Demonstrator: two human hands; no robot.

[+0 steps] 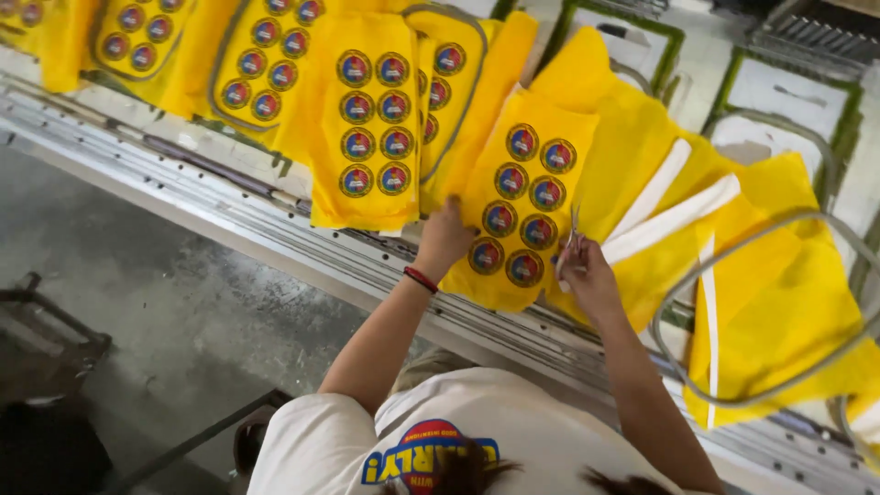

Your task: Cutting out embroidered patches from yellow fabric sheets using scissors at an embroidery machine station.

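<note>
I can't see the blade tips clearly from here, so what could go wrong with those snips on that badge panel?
1. The small snips in the right hand sit right at the edge of the yellow badge panel; a slip could nick the fabric or a round badge.
2. The left hand presses the same panel, so its fingers may stray near the blades.
3. The panel overhangs the metal rail and could slide.

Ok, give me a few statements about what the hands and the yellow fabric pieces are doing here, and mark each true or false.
1. The left hand rests on a yellow fabric piece bearing round badges. True.
2. The right hand is empty. False: it holds small metal snips.
3. The left wrist wears a red band. True.
4. The fabric pieces are blue. False: they are yellow.
5. White strips lie on yellow cloth to the right. True.
</note>
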